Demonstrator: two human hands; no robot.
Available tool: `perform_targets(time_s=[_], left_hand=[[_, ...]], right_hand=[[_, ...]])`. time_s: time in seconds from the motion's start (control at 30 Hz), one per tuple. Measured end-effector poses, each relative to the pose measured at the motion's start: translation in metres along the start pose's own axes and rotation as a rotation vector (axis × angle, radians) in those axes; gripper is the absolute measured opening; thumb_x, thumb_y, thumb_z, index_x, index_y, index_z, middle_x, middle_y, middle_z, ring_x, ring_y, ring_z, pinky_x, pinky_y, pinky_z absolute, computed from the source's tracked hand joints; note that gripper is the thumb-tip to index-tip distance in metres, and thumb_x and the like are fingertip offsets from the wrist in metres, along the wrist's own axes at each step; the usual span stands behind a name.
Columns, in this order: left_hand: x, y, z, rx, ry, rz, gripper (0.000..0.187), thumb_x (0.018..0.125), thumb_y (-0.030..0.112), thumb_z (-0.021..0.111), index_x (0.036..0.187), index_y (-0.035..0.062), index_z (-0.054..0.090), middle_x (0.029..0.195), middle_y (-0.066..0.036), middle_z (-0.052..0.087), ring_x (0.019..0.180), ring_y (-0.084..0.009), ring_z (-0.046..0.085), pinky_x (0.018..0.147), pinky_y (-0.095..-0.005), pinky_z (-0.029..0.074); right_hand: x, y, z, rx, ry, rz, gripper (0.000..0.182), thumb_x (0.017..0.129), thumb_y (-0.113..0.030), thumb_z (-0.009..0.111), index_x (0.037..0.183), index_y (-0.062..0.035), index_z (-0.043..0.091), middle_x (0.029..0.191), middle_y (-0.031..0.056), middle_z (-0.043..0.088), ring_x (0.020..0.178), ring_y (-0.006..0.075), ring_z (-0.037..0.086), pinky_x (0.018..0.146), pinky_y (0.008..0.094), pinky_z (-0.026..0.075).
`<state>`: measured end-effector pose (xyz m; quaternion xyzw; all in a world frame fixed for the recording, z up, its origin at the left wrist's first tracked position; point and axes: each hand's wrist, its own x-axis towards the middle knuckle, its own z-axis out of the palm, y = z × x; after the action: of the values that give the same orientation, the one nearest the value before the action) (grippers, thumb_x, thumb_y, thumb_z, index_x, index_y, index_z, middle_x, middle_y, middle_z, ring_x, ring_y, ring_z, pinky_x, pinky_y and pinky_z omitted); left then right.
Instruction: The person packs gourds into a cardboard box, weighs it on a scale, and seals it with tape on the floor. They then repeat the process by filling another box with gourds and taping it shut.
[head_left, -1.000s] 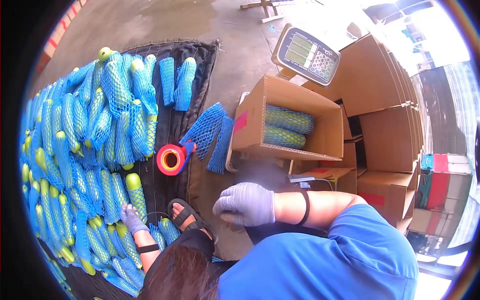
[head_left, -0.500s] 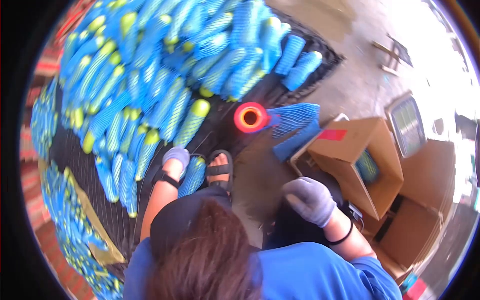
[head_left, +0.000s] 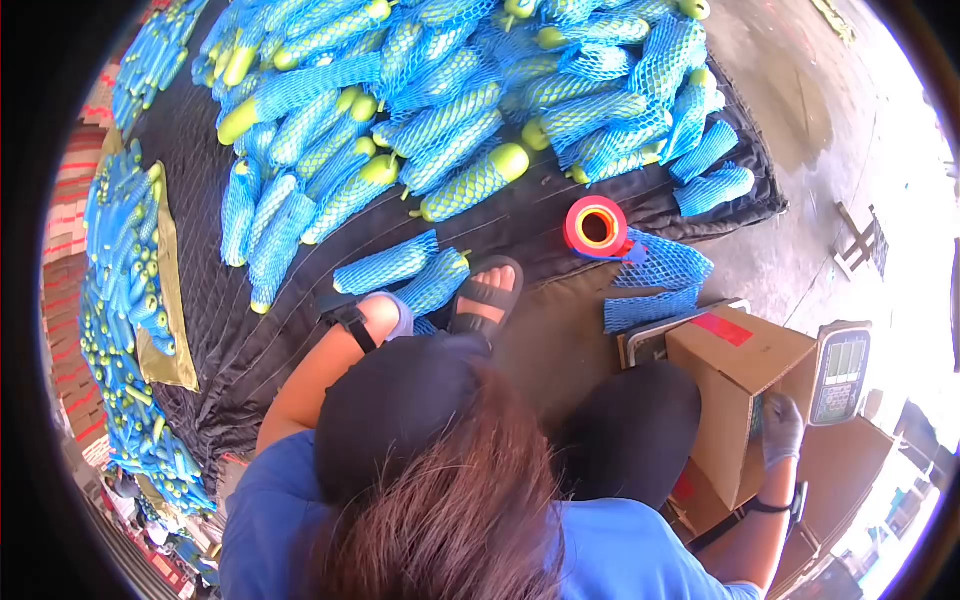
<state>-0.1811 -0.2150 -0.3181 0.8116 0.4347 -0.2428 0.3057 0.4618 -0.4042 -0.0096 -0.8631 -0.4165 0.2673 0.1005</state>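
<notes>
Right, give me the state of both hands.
Left hand: mostly hidden; open or closed can't be told.
Right hand: curled at the box opening; any hold can't be told.

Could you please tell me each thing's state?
Carton: open
Long green vegetables: sleeved in blue net
Red roll: lying flat
Loose blue netting: flattened
Dark sheet: spread out
Scale display: reading too small to tell
Sandal: worn
Right hand: gloved, at the carton's opening
Left hand: gloved, mostly hidden

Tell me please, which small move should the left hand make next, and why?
Probably the left hand should grip the netted vegetable beside the sandal: it lies right next to that hand, while the right hand is at the opening of the carton. Whether the left fingers grip anything is hidden.
</notes>
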Motion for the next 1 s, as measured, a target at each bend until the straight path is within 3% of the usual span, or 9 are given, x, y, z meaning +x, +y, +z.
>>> perform_targets(time_s=[0.07,0.23,0.37,0.43,0.53,0.67,0.83,0.9,1.0], left_hand=[[-0.04,0.007,-0.019,-0.032,-0.161,-0.139,0.043,0.097,0.03,0.051,0.129,0.0036,0.061,0.127,-0.018,0.065,0.121,-0.0326,0.06,0.1,-0.0426,0.047],[-0.133,0.022,-0.044,-0.057,-0.524,-0.475,0.037,0.096,0.033,0.053,0.112,0.0068,0.072,0.114,-0.014,0.071,0.107,-0.0308,0.069,0.088,-0.0428,0.054],[-0.13,0.023,-0.069,-0.099,-0.189,-0.644,0.035,0.093,0.034,0.055,0.101,0.0092,0.078,0.104,-0.014,0.075,0.096,-0.0322,0.073,0.081,-0.0429,0.057],[-0.123,0.017,-0.097,-0.198,-0.116,-0.832,0.034,0.088,0.028,0.061,0.116,0.0104,0.072,0.117,-0.012,0.071,0.112,-0.0318,0.067,0.092,-0.0438,0.053],[-0.127,-0.008,-0.091,0.054,0.149,-0.75,0.055,0.085,0.018,0.065,0.139,0.0123,0.055,0.136,-0.011,0.058,0.133,-0.0324,0.051,0.108,-0.0448,0.043],[-0.113,-0.034,-0.052,0.068,0.104,-0.711,0.092,0.074,0.013,0.075,0.154,0.0167,0.03,0.141,-0.012,0.05,0.138,-0.0307,0.043,0.115,-0.0431,0.034],[-0.095,-0.046,-0.041,0.136,0.185,-0.64,0.089,0.073,0.023,0.081,0.15,0.0145,0.036,0.137,-0.012,0.053,0.136,-0.0303,0.046,0.116,-0.0432,0.032],[-0.094,-0.044,-0.056,0.024,0.182,-0.598,0.068,0.075,0.009,0.07,0.139,0.0131,0.049,0.128,-0.013,0.059,0.129,-0.0303,0.052,0.112,-0.0417,0.037],[-0.096,-0.05,-0.059,-0.136,0.297,-0.569,0.064,0.063,0.014,0.079,0.123,0.011,0.057,0.116,-0.015,0.061,0.111,-0.0355,0.062,0.096,-0.0438,0.051]], right_hand=[[0.022,0.026,0.021,-0.047,-0.22,-0.032,0.056,0.097,-0.012,0.058,0.149,-0.0035,0.04,0.147,0.0162,0.049,0.135,0.0243,0.048,0.11,0.0346,0.04],[0.054,0.035,0.044,-0.083,-0.18,-0.084,0.06,0.091,-0.013,0.062,0.146,-0.0034,0.041,0.141,0.016,0.052,0.13,0.0259,0.05,0.108,0.0353,0.042],[0.054,0.032,0.043,-0.122,-0.158,-0.071,0.064,0.086,-0.014,0.066,0.144,-0.0033,0.042,0.137,0.0157,0.054,0.126,0.0272,0.053,0.106,0.0358,0.043],[0.051,0.029,0.045,-0.122,-0.157,-0.06,0.065,0.083,-0.015,0.067,0.143,-0.0033,0.043,0.135,0.0156,0.055,0.124,0.0279,0.054,0.105,0.036,0.044],[0.048,0.027,0.046,-0.129,-0.159,-0.051,0.068,0.079,-0.016,0.07,0.141,-0.0032,0.043,0.132,0.0155,0.057,0.121,0.0288,0.055,0.103,0.0364,0.045],[0.037,0.025,0.042,-0.123,-0.161,-0.046,0.072,0.074,-0.017,0.073,0.138,-0.0031,0.045,0.128,0.0152,0.059,0.117,0.0301,0.057,0.101,0.0369,0.046],[0.025,-0.001,0.03,-0.144,-0.189,-0.011,0.076,0.068,-0.018,0.077,0.136,-0.003,0.046,0.122,0.015,0.061,0.112,0.0317,0.06,0.099,0.0376,0.048],[0.011,-0.031,-0.001,-0.255,-0.26,0.1,0.078,0.065,-0.019,0.079,0.134,-0.003,0.046,0.12,0.0149,0.062,0.11,0.0323,0.061,0.098,0.0378,0.049],[-0.02,-0.059,-0.065,-0.232,-0.351,0.182,0.069,0.062,-0.013,0.074,0.126,-0.0003,0.051,0.102,0.0138,0.067,0.088,0.029,0.065,0.081,0.0396,0.053]])
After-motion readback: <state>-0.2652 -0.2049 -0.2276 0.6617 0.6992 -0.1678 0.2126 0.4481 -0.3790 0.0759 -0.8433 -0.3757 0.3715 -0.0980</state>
